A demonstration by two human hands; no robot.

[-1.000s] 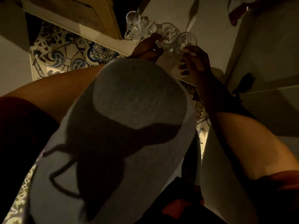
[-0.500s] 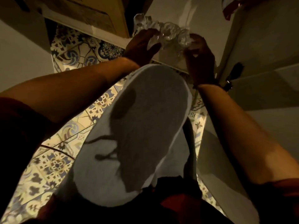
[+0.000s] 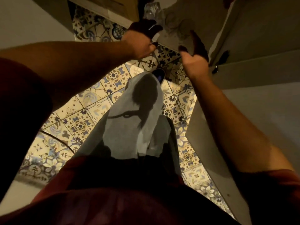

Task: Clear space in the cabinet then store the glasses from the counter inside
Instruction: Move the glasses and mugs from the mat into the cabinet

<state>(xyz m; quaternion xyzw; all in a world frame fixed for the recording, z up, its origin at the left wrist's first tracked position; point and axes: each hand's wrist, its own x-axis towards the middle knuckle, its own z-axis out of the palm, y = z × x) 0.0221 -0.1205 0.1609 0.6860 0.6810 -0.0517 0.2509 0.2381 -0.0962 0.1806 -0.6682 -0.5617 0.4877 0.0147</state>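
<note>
Both grips unclear: our left hand (image 3: 142, 41) curls beside clear glasses (image 3: 152, 11), right hand (image 3: 194, 54) cups blurred ones. We lift slowly, stems apart, over the pale shelf edge (image 3: 168, 46).

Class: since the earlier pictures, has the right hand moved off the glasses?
Yes. The right hand has come back toward the shelf's front edge, away from the glasses.

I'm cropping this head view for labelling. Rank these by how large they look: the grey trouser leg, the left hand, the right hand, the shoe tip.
1. grey trouser leg, nearest the camera, so inflated.
2. left hand and right hand: alike, not ranked.
3. shoe tip.
</note>
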